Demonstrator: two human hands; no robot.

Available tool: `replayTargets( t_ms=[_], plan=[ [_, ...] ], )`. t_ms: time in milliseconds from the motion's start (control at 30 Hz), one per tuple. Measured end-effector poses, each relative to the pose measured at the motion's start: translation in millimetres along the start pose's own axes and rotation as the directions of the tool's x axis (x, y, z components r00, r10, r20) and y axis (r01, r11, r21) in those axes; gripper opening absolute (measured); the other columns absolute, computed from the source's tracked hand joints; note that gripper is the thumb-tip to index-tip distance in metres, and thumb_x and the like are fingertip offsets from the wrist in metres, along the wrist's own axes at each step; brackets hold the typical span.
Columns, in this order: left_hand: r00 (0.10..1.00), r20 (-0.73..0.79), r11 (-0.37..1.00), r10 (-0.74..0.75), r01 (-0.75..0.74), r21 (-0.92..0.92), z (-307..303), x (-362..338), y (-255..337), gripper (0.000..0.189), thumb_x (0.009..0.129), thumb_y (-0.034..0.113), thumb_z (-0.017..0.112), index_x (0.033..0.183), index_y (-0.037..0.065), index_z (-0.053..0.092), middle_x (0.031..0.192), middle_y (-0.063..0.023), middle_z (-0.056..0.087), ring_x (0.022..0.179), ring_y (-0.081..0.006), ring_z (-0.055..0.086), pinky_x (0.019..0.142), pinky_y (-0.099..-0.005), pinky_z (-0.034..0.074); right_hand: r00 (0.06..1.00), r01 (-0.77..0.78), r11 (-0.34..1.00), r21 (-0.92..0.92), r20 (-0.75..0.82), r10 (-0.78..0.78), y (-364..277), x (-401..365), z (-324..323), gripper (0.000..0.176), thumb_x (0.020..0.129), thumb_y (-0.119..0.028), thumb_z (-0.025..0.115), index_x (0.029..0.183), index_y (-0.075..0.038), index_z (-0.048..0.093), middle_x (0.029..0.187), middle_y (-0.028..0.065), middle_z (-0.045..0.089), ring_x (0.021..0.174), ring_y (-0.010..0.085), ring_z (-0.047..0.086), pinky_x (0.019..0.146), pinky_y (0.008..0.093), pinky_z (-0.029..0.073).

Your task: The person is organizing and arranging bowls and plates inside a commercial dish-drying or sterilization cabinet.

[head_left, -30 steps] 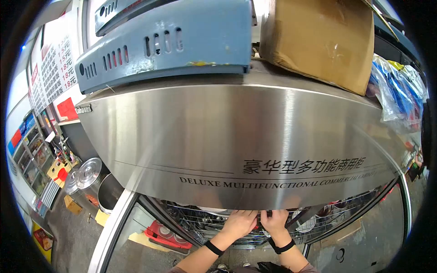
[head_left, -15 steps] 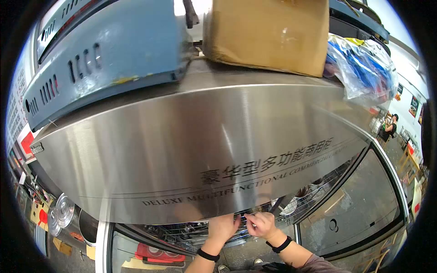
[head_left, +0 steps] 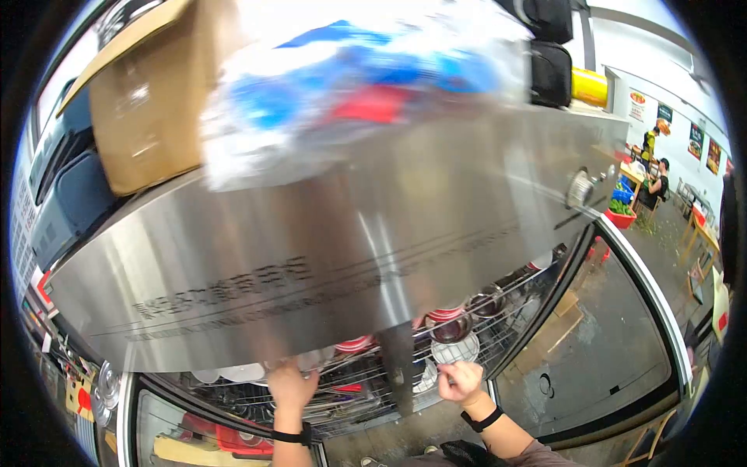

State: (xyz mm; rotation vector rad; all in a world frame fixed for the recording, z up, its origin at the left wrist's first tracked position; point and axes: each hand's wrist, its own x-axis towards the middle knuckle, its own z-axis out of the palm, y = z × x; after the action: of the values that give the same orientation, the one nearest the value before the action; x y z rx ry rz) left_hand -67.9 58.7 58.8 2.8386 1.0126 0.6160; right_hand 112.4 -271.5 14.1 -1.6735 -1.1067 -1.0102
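Note:
My left hand [head_left: 292,385] reaches up to the lower edge of the steel cabinet header [head_left: 436,257], beside clear, shiny dishware [head_left: 315,359] on the upper rack. Its thumb stands off to the side; the fingertips are blurred and partly hidden at the header's edge. My right hand [head_left: 461,381] is closed, fingers curled in a pinch, in front of the wire rack [head_left: 498,342]; I cannot tell what is in it. Right behind it are a white plate [head_left: 457,349] and a dark metal bowl [head_left: 451,330]. Both wrists wear black bands.
Glass doors [head_left: 599,342] swing open on both sides. A vertical dark post [head_left: 398,366] stands between my hands. On top sit a cardboard box [head_left: 144,109] and a plastic bag of blue and red things [head_left: 366,86]. Two people [head_left: 660,183] are far off at right.
My view has swung right. My hands, close together before, are now apart: the left has gone left toward the dishware, while the right stays curled. More bowls and plates show on the rack.

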Motion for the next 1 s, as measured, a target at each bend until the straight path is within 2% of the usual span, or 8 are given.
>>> replayTargets(
  t_ms=[67, 200, 333, 433, 500, 633, 800, 1000],
  plan=[
    [0.967, -0.252, 0.993, 0.024, -0.051, -0.102, 9.1, -1.2, 7.3, 0.025, 0.073, 0.026, 0.080, 0.087, 0.009, 0.069, 0.072, -0.0137, 0.064, 0.072, -0.0372, 0.064, 0.069, -0.0509, 0.049, 0.996, -0.086, 0.994, -0.063, -0.010, 0.085, 22.5, -4.4, -26.7, 0.023, 0.068, 0.004, 0.068, 0.088, -0.007, 0.071, 0.061, 0.0059, 0.054, 0.047, 0.0248, 0.053, 0.045, 0.0360, 0.042],
    [0.808, -0.548, 0.969, 0.218, -0.246, 0.023, 30.7, -0.9, -0.9, 0.020, 0.075, 0.020, 0.073, 0.070, 0.009, 0.057, 0.066, -0.0121, 0.060, 0.064, -0.0355, 0.059, 0.062, -0.0509, 0.044, 0.981, -0.172, 0.976, -0.131, -0.111, 0.158, 62.4, 1.5, -54.5, 0.019, 0.073, 0.001, 0.068, 0.090, -0.006, 0.070, 0.075, 0.0107, 0.064, 0.065, 0.0307, 0.063, 0.059, 0.0384, 0.049],
    [0.781, -0.601, 0.984, 0.172, -0.170, 0.062, 44.3, 4.6, -2.7, 0.019, 0.072, 0.014, 0.070, 0.066, 0.009, 0.054, 0.062, -0.0116, 0.058, 0.060, -0.0358, 0.057, 0.060, -0.0504, 0.043, 0.967, -0.254, 0.947, -0.196, -0.015, 0.256, 81.2, 24.3, -72.3, 0.047, 0.073, -0.010, 0.074, 0.119, -0.003, 0.068, 0.124, 0.0190, 0.066, 0.113, 0.0386, 0.064, 0.096, 0.0477, 0.052],
    [0.815, -0.560, 0.985, 0.148, -0.173, 0.009, 39.7, 2.1, -2.4, 0.014, 0.069, 0.012, 0.070, 0.066, 0.009, 0.057, 0.062, -0.0112, 0.058, 0.061, -0.0366, 0.058, 0.061, -0.0494, 0.044, 0.910, -0.317, 0.927, -0.201, 0.211, 0.357, 102.0, 23.9, -74.3, 0.080, 0.078, -0.030, 0.080, 0.148, -0.005, 0.050, 0.158, 0.0213, 0.043, 0.147, 0.0424, 0.039, 0.119, 0.0623, 0.028],
    [0.808, -0.569, 0.988, 0.156, -0.131, 0.085, 39.4, 2.2, -2.0, 0.009, 0.067, 0.008, 0.068, 0.075, 0.009, 0.062, 0.061, -0.0108, 0.058, 0.062, -0.0374, 0.060, 0.061, -0.0494, 0.046, 0.883, -0.340, 0.922, -0.185, 0.275, 0.381, 113.4, 18.5, -71.4, 0.083, 0.080, -0.035, 0.079, 0.150, -0.005, 0.047, 0.159, 0.0208, 0.041, 0.148, 0.0419, 0.038, 0.120, 0.0623, 0.027],
    [0.846, -0.532, 0.993, -0.020, -0.045, -0.110, 43.3, 4.0, -1.4, 0.021, 0.066, 0.005, 0.064, 0.086, 0.009, 0.059, 0.060, -0.0126, 0.057, 0.059, -0.0393, 0.059, 0.059, -0.0528, 0.044, 0.872, -0.343, 0.923, -0.173, 0.306, 0.381, 127.6, 13.3, -67.7, 0.086, 0.085, -0.040, 0.077, 0.154, -0.003, 0.040, 0.161, 0.0199, 0.038, 0.146, 0.0409, 0.040, 0.119, 0.0615, 0.030],
    [0.798, -0.599, 0.998, 0.065, -0.049, 0.044, 47.7, 7.3, -3.1, 0.016, 0.065, 0.008, 0.063, 0.081, 0.008, 0.058, 0.062, -0.0138, 0.057, 0.060, -0.0409, 0.058, 0.059, -0.0534, 0.044, 0.873, -0.431, 0.901, -0.056, 0.227, 0.431, 124.8, 14.5, -55.7, 0.083, 0.084, -0.029, 0.080, 0.150, 0.002, 0.041, 0.157, 0.0258, 0.040, 0.139, 0.0440, 0.048, 0.112, 0.0470, 0.044],
    [0.730, -0.677, 0.995, 0.097, -0.056, 0.083, 61.6, 11.9, -9.5, 0.014, 0.065, 0.012, 0.061, 0.077, 0.009, 0.057, 0.068, -0.0157, 0.057, 0.066, -0.0415, 0.057, 0.062, -0.0540, 0.043, 0.880, -0.393, 0.909, -0.139, 0.230, 0.415, 127.0, 15.3, -54.0, 0.078, 0.086, -0.028, 0.079, 0.150, 0.000, 0.044, 0.152, 0.0242, 0.045, 0.131, 0.0438, 0.054, 0.107, 0.0465, 0.048]
  ],
)
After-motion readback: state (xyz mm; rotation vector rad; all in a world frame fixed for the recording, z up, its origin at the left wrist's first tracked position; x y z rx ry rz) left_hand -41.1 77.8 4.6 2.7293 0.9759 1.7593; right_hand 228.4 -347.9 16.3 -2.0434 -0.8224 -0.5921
